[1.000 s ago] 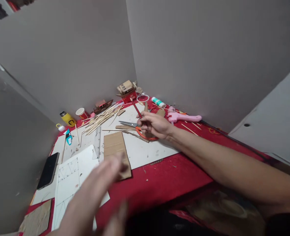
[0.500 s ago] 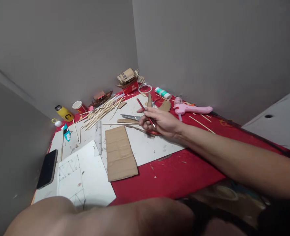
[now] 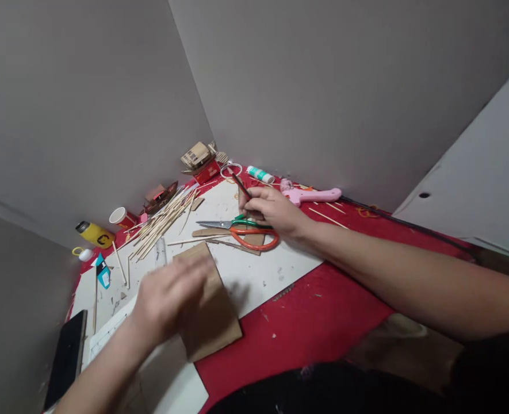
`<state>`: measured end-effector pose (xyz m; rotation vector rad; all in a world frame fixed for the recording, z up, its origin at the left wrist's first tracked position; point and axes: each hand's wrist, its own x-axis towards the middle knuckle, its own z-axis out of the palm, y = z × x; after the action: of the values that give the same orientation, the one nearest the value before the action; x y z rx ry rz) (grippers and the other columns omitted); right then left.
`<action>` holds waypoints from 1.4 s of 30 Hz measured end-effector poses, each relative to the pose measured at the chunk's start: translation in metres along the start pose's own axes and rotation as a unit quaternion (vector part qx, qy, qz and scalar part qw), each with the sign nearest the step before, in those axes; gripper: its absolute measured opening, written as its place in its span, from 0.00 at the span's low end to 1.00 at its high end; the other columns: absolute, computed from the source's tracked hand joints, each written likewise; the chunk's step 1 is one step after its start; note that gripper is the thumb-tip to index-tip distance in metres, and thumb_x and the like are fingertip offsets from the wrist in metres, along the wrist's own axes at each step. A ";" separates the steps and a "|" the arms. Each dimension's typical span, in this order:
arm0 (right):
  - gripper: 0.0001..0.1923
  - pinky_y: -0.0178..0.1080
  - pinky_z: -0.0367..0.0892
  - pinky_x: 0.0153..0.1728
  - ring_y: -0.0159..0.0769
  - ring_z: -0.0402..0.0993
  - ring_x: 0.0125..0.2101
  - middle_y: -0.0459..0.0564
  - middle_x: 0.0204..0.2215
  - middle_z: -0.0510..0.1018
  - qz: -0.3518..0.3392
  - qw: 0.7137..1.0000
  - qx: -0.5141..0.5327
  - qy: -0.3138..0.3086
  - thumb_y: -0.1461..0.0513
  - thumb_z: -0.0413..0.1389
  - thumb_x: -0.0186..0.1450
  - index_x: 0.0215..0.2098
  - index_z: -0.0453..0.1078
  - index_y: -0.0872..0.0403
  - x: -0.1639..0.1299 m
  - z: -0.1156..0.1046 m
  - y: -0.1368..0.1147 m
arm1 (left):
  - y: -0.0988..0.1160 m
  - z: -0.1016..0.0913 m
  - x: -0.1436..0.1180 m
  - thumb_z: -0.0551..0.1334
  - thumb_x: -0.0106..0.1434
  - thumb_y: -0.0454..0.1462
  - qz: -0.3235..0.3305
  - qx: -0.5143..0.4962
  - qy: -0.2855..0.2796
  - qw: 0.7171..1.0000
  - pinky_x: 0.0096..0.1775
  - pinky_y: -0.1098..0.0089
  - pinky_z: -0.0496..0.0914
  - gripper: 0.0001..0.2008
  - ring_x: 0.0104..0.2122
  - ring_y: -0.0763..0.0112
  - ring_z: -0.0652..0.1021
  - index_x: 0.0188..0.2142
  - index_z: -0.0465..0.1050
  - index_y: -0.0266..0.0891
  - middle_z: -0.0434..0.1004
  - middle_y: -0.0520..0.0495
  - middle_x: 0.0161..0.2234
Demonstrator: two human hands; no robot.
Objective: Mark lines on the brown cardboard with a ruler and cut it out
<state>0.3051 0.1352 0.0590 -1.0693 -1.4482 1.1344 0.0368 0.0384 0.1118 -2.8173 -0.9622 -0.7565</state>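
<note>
My right hand (image 3: pixel 275 211) grips a dark red pencil (image 3: pixel 242 187), its tip pointing up and away. Close beneath that hand lie scissors (image 3: pixel 254 236) with one green and one orange handle, on strips of cardboard. My left hand (image 3: pixel 168 299) is over the left part of a rectangular cardboard piece (image 3: pixel 215 322); motion smears its fingers, so their closure is unclear. Left of the cardboard, a white sheet with drawn lines (image 3: pixel 176 368) is partly covered by my left forearm. A clear ruler (image 3: pixel 161 250) shows just beyond my left hand.
Thin wooden sticks (image 3: pixel 163 224) lie piled toward the back. Behind them stand two model boats (image 3: pixel 196 155), a paper cup (image 3: pixel 123 217) and a yellow bottle (image 3: pixel 95 234). A pink glue gun (image 3: pixel 314 195) rests at the right, a phone (image 3: pixel 65 359) at the left edge.
My left arm has swung from the bottom edge up over the cardboard. My right hand still holds the pencil and has shifted off the scissors' handles, which now show. The view has turned.
</note>
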 end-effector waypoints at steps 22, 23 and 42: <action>0.07 0.37 0.53 0.23 0.35 0.65 0.22 0.45 0.20 0.70 0.071 0.903 -0.405 -0.125 0.63 0.63 0.51 0.26 0.68 0.53 0.009 -0.033 -0.002 | -0.141 0.078 0.058 0.62 0.69 0.43 -0.210 -0.034 -0.243 0.946 0.45 0.56 0.75 0.16 0.44 0.61 0.78 0.52 0.72 0.38 0.75 0.42 0.50; 0.07 0.36 0.53 0.22 0.34 0.64 0.22 0.44 0.20 0.69 0.071 0.917 -0.378 -0.110 0.63 0.62 0.50 0.25 0.67 0.53 0.011 -0.038 -0.004 | -0.141 0.080 0.061 0.62 0.69 0.43 -0.207 -0.033 -0.237 0.948 0.46 0.55 0.75 0.16 0.45 0.61 0.78 0.53 0.71 0.38 0.75 0.42 0.51; 0.13 0.29 0.52 0.14 0.24 0.55 0.14 0.36 0.15 0.61 0.009 0.973 0.114 0.199 0.58 0.58 0.50 0.28 0.58 0.50 0.026 -0.054 -0.007 | -0.128 0.053 0.096 0.61 0.63 0.44 -0.187 -0.274 -0.157 0.930 0.38 0.65 0.71 0.09 0.33 0.67 0.76 0.36 0.66 0.41 0.76 0.50 0.32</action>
<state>0.3545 0.1667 0.0754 -1.0740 -0.9716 1.0002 0.0496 0.2057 0.0991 -3.3531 -1.5963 -0.7079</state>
